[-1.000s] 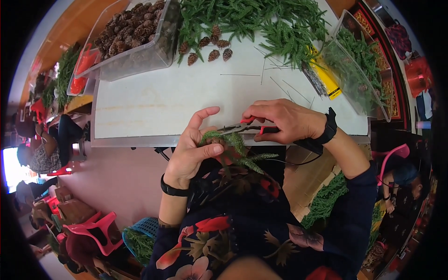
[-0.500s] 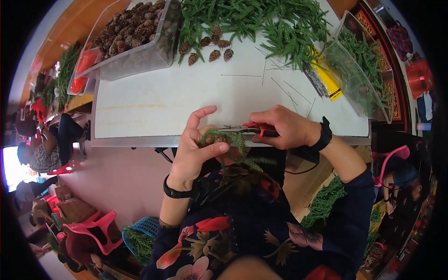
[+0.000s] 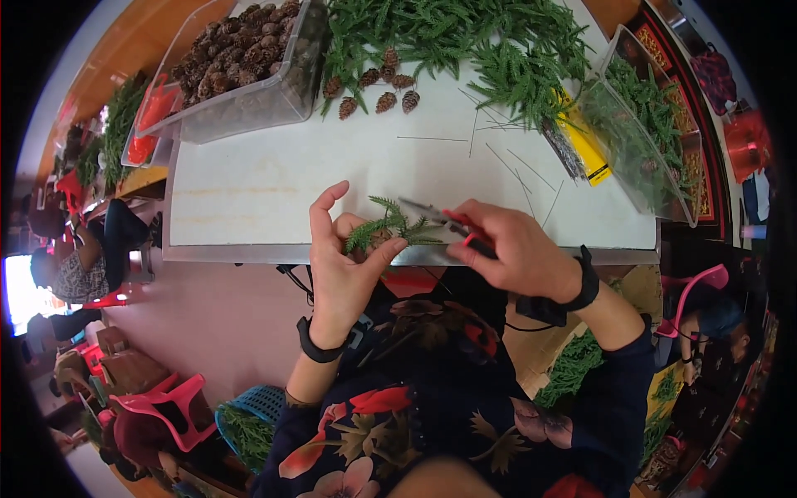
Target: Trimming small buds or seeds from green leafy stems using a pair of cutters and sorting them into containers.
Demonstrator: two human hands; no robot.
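Observation:
Between thumb and fingers, my left hand (image 3: 336,274) pinches a green artificial pine sprig (image 3: 387,226) over the table's front edge. A brown pine cone (image 3: 379,240) shows partly among its needles, mostly hidden by my thumb. My left index finger sticks up, off the sprig. Wrapped round the red handles of a pair of pliers (image 3: 427,209) is my right hand (image 3: 531,257). The pliers' dark jaws point left, just above the sprig; whether they touch it I cannot tell.
Loose pine cones (image 3: 386,101) and thin wires (image 3: 432,139) lie on the white table (image 3: 249,199). A clear bin of cones (image 3: 241,124) stands far left, green sprigs (image 3: 415,33) are heaped at the back, and a bin of greenery (image 3: 639,141) is at right beside a yellow packet (image 3: 588,153).
My left hand has turned and brought the sprig upright. The pliers have tilted, their tips swinging up and away from the sprig's middle. My right hand has shifted slightly right and nearer me.

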